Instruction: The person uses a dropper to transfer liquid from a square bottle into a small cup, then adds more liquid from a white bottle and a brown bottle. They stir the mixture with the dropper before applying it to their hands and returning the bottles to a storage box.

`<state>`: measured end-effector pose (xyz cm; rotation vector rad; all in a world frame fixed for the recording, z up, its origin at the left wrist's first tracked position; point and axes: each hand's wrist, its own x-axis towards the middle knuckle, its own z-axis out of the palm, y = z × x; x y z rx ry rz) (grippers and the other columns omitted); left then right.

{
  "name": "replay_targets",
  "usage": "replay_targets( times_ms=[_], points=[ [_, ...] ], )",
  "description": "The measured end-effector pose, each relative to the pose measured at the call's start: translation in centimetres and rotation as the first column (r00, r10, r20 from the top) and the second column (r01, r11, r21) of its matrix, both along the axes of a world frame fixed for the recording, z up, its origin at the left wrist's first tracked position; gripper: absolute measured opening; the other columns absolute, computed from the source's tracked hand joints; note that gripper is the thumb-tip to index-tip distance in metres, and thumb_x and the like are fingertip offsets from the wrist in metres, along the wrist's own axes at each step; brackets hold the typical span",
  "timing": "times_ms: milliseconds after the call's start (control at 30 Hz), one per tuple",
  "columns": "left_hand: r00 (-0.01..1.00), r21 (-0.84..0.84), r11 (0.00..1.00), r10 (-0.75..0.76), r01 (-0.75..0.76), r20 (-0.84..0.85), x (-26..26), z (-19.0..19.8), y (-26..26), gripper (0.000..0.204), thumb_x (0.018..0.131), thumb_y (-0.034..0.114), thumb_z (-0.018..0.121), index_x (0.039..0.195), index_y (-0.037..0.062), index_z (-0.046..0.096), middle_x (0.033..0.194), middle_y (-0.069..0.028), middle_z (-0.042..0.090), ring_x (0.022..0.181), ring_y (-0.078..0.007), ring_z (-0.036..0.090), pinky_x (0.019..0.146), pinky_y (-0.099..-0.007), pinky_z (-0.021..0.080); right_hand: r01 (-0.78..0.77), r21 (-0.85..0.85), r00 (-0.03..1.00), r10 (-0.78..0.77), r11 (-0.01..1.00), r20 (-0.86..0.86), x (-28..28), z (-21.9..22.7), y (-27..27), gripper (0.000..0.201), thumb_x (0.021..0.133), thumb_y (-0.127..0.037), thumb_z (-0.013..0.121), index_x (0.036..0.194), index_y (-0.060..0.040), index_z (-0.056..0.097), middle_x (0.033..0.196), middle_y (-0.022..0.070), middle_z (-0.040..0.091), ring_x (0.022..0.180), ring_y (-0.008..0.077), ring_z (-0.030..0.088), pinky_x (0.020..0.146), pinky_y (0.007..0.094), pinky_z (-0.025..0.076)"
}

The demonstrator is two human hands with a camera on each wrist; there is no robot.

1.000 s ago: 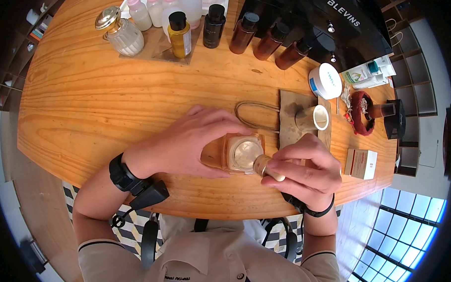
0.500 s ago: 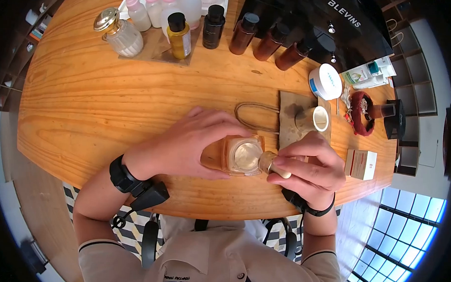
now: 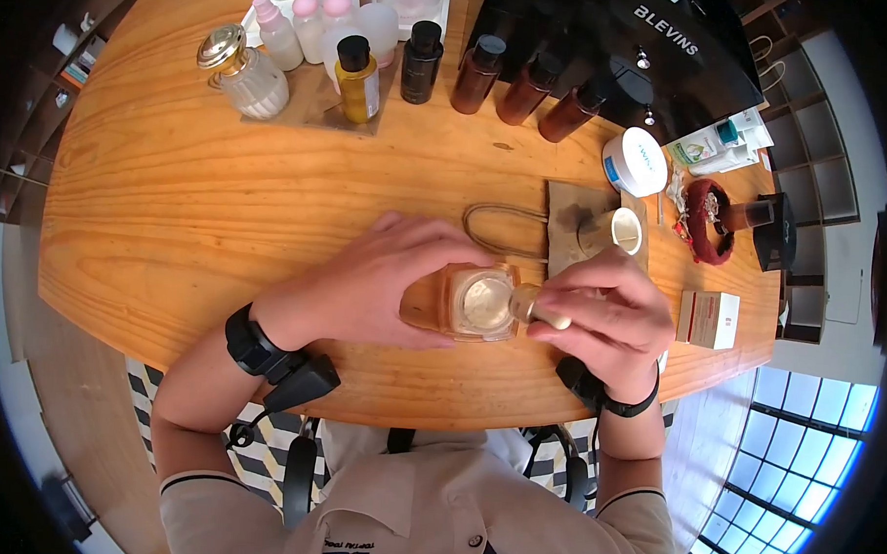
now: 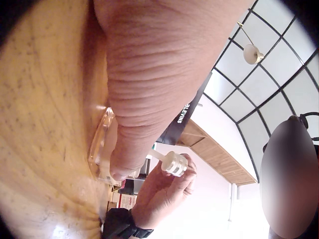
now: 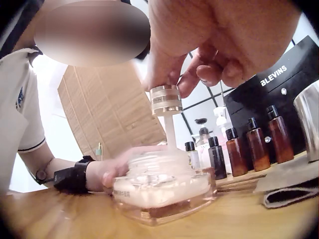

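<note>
A square clear glass jar (image 3: 485, 303) with pale, pearly cream in it stands on the wooden table near its front edge. My left hand (image 3: 390, 270) grips the jar from the left, with thumb and fingers along opposite sides. Over the jar's right side, my right hand (image 3: 613, 317) pinches a dropper (image 3: 527, 304) by its cap. In the right wrist view, the dropper's gold-banded collar (image 5: 166, 101) is on top and its pale tube (image 5: 171, 130) points down at the jar's mouth. The tube's lower end is hidden behind the jar's rim.
Beyond my right hand a pale cup (image 3: 626, 232) lies on a brown paper bag (image 3: 568, 208). A small box (image 3: 711, 320) stands to the right. Several bottles, among them a black one (image 3: 423, 63), line the back before a black case (image 3: 666, 60). A round white tub (image 3: 635, 162) sits nearby.
My right hand has shifted the dropper slightly right and away from me, over the jar's right side. My left hand stays on the jar, and the head view has tilted slightly.
</note>
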<state>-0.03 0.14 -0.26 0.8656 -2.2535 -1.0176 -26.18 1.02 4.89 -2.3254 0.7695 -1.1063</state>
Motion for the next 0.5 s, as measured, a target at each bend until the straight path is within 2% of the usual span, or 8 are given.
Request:
replay_targets(
  times_ms=[133, 233, 333, 400, 467, 500],
  points=[
    [1.0, -0.019, 1.0, 0.006, -0.006, -0.002, -0.04, 0.11, -0.01, 0.069, 0.07, 0.029, 0.089, 0.133, 0.0176, 0.061, 0.129, -0.0041, 0.059, 0.121, -0.0254, 0.053, 0.105, -0.04, 0.036, -0.028, 0.053, 0.999, 0.026, 0.998, 0.035, 0.18, 0.17, 0.19, 0.027, 0.068, -0.014, 0.089, 0.092, -0.0062, 0.079, 0.092, 0.0038, 0.071, 0.072, 0.016, 0.059, 0.06, 0.0283, 0.045],
    [1.0, -0.01, 1.0, 0.004, -0.004, -0.002, -0.05, 0.03, -0.01, 0.069, 0.07, 0.03, 0.089, 0.132, 0.0174, 0.061, 0.129, -0.0043, 0.059, 0.121, -0.0255, 0.053, 0.105, -0.0397, 0.037, -0.103, 0.073, 0.994, 0.105, 0.992, -0.022, 0.15, 0.13, 0.18, 0.028, 0.068, -0.013, 0.089, 0.093, -0.0058, 0.079, 0.091, 0.0036, 0.071, 0.072, 0.0161, 0.059, 0.06, 0.0286, 0.046],
    [1.0, -0.006, 1.0, 0.007, -0.007, -0.006, -0.07, -0.04, 0.06, 0.069, 0.07, 0.03, 0.089, 0.132, 0.0173, 0.061, 0.128, -0.0044, 0.059, 0.122, -0.0258, 0.053, 0.105, -0.0399, 0.037, 0.027, 0.061, 1.0, -0.028, 0.998, 0.013, -0.39, 0.01, 0.16, 0.027, 0.068, -0.012, 0.089, 0.093, -0.0068, 0.079, 0.091, 0.0041, 0.07, 0.072, 0.016, 0.058, 0.059, 0.0285, 0.045],
    [1.0, -0.015, 1.0, 0.009, -0.009, -0.004, -0.07, -0.05, 0.08, 0.069, 0.07, 0.03, 0.089, 0.132, 0.0172, 0.061, 0.129, -0.0045, 0.059, 0.122, -0.026, 0.053, 0.105, -0.04, 0.037, 0.012, 0.056, 1.0, -0.013, 0.998, 0.024, -0.11, 0.18, 0.25, 0.027, 0.068, -0.012, 0.089, 0.092, -0.0062, 0.079, 0.091, 0.0046, 0.07, 0.072, 0.0161, 0.059, 0.06, 0.0285, 0.045],
    [1.0, -0.025, 1.0, 0.01, -0.01, -0.002, -0.06, -0.03, 0.06, 0.07, 0.07, 0.03, 0.089, 0.132, 0.0171, 0.06, 0.129, -0.0045, 0.059, 0.122, -0.0261, 0.053, 0.105, -0.0402, 0.037, -0.095, 0.079, 0.995, 0.098, 0.992, -0.03, 0.06, 0.23, 0.26, 0.028, 0.067, -0.011, 0.09, 0.091, -0.0045, 0.079, 0.091, 0.005, 0.07, 0.072, 0.016, 0.059, 0.06, 0.0281, 0.045],
    [1.0, -0.022, 1.0, 0.005, -0.005, 0.001, -0.03, -0.03, 0.04, 0.07, 0.07, 0.03, 0.089, 0.132, 0.0169, 0.06, 0.129, -0.0046, 0.059, 0.122, -0.0261, 0.053, 0.105, -0.0404, 0.037, -0.08, 0.056, 0.996, 0.082, 0.995, -0.039, 0.07, 0.19, 0.18, 0.028, 0.066, -0.012, 0.09, 0.092, -0.0047, 0.079, 0.09, 0.0046, 0.07, 0.071, 0.0152, 0.058, 0.06, 0.0276, 0.045]
  ],
)
